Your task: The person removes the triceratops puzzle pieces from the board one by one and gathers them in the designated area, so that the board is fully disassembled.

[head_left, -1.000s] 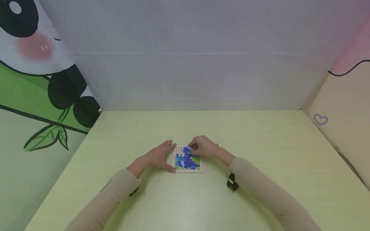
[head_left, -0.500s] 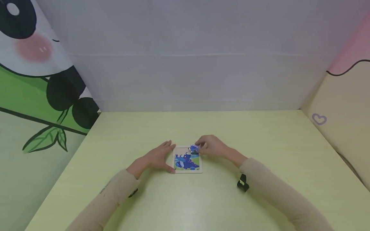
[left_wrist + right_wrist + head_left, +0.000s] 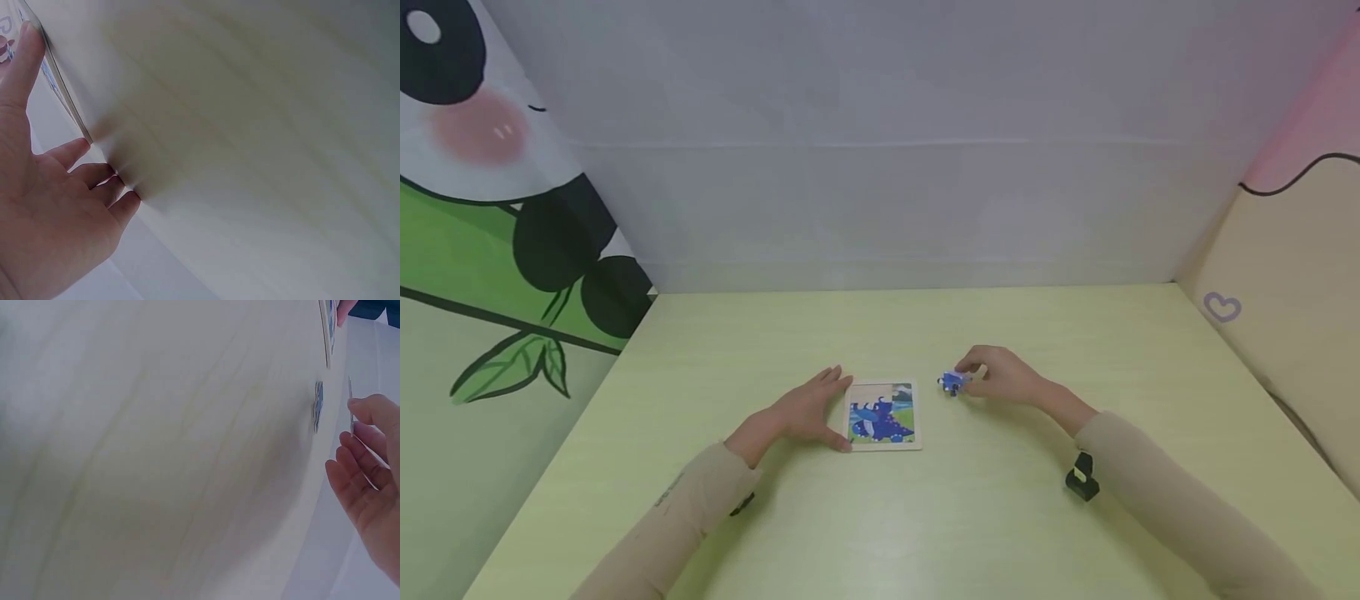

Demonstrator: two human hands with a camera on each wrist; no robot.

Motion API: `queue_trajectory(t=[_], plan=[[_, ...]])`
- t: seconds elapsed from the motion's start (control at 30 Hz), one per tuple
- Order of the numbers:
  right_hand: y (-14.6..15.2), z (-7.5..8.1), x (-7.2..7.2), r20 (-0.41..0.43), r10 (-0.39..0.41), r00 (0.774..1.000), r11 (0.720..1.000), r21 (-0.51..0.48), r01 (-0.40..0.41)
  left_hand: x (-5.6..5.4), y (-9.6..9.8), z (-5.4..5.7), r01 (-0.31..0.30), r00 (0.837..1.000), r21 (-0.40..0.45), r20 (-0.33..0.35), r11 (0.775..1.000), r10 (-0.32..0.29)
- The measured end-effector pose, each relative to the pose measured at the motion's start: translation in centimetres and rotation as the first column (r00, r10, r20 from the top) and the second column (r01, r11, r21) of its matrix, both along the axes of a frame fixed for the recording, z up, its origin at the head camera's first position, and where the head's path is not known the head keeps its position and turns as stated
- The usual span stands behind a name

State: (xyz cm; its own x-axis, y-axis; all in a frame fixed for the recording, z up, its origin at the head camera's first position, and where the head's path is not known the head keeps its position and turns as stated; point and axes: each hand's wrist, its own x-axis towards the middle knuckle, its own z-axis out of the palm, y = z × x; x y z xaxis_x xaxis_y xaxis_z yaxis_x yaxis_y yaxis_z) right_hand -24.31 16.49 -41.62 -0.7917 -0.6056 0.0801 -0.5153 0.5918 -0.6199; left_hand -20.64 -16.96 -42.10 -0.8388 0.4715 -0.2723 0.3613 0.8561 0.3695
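Observation:
A small puzzle tray (image 3: 917, 417) with a pale rim lies on the table, showing a blue dinosaur picture. Bare board shows in the picture's upper left part. Along the tray's left edge rests my left hand (image 3: 808, 408), fingers spread, the thumb touching the near corner and a finger near the far one. To the right of the tray, my right hand (image 3: 1007, 377) pinches a thin puzzle piece (image 3: 350, 390) between thumb and fingers, raised off the table. Below it a blue puzzle piece (image 3: 319, 407) lies on the tabletop. In the head view these two pieces overlap.
The pale yellow table (image 3: 880, 517) meets a grey-white back wall (image 3: 880, 208). Painted side panels stand on the left (image 3: 512, 275) and right (image 3: 1292, 275). A dark wrist device (image 3: 1082, 477) hangs below the right sleeve.
My right hand has lifted a puzzle piece away from the tray's upper part and carried it right, over the loose piece. My left hand has stayed at the tray's left edge.

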Motion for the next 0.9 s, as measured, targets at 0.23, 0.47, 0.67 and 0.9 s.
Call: queue_trajectory(t=[0.23,0.47,0.67,0.9], plan=[[3.1,-1.0,-0.4,-0.016,0.017,1.0,0.998,-0.055,-0.018,0.1,-0.1,0.0,0.0,1.0,0.004,-0.002,1.0,0.0],[4.6,-2.5,-1.1,-0.029,0.061,0.998,0.992,-0.111,-0.064,0.1,0.0,0.1,-0.003,1.0,0.023,0.005,1.0,0.003],[3.9,-2.1,-0.7,-0.019,-0.021,1.0,1.0,-0.024,0.021,0.1,-0.1,0.0,-0.01,1.0,0.015,0.007,1.0,0.01],[3.8,-2.2,-0.8,0.011,-0.048,0.999,0.999,0.013,0.048,0.1,-0.1,-0.1,-0.006,1.0,0.02,0.006,1.0,0.006]])
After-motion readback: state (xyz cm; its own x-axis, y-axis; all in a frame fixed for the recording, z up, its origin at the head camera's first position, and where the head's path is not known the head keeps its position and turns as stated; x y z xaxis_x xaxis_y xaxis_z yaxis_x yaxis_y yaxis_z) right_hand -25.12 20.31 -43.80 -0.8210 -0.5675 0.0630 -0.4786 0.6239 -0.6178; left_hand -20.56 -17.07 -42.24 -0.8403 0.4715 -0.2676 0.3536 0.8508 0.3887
